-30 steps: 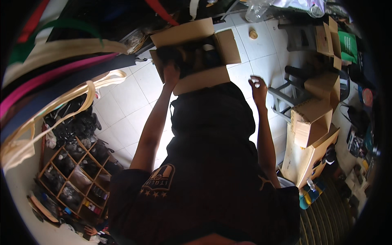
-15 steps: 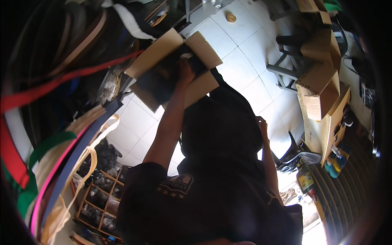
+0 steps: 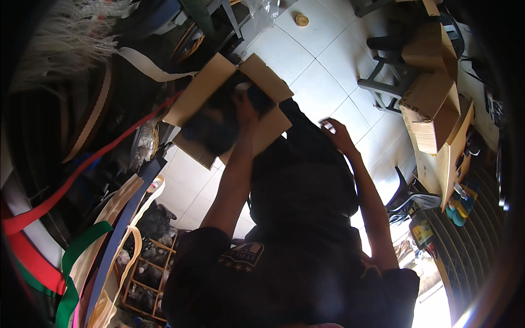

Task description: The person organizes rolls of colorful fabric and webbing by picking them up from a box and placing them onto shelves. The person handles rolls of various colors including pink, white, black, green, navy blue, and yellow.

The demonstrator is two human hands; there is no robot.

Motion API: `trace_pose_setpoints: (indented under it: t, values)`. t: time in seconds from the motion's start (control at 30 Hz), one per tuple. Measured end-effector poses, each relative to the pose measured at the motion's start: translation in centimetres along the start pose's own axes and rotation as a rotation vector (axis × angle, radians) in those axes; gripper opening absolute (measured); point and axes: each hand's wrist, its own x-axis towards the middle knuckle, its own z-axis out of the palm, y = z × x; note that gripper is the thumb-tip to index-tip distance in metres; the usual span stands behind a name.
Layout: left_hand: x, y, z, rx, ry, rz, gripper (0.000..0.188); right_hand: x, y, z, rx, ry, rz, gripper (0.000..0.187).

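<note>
An open cardboard box [image 3: 268, 76], its flaps folded outward, stands ahead of me and slightly left. My left hand [image 3: 246, 112] reaches down inside it, among dark contents [image 3: 210, 123] too shaded to name. A small pale patch shows at its fingertips; whether they grip anything is unclear. My right hand [image 3: 339, 136] is raised beside my right thigh, over the tiled floor. Its fingers are loosely bent and apart, with nothing visible in them.
Hanging straps and ribbons, among them a red strap [image 3: 93, 161] and a green ribbon [image 3: 74, 257], crowd the left. A divided wooden rack [image 3: 147, 287] sits below them. On the right are a grey stool [image 3: 383, 87] and another cardboard box [image 3: 429, 109]. A tape roll [image 3: 301, 20] lies on the floor.
My right hand has come up and forward from beside my hip, into fuller view. The left hand stays inside the box. The whole view has shifted slightly.
</note>
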Motion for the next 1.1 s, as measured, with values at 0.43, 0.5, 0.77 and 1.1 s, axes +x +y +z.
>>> trace_pose_setpoints:
  t: [0.43, 0.5, 0.77, 1.1]
  values:
    - [1.1, -0.3, 0.2, 0.099, 0.016, 0.176, 0.067, 10.4, -10.6, 10.8, -0.485, -0.360, -0.350, 0.023]
    - [1.1, -1.0, 0.1, 0.416, 0.178, 0.420, 0.061, 11.2, -9.9, 12.2, -0.518, -0.243, -0.330, 0.018]
    - [2.8, -2.2, 0.9, 0.650, -0.008, 0.646, 0.048, 15.3, -6.8, 17.6, -0.744, -0.015, -0.495, 0.022]
    - [1.5, -6.9, -1.2, 0.080, 0.013, 0.359, 0.049, 14.8, -10.3, 17.1, -0.665, -0.254, -0.112, 0.042]
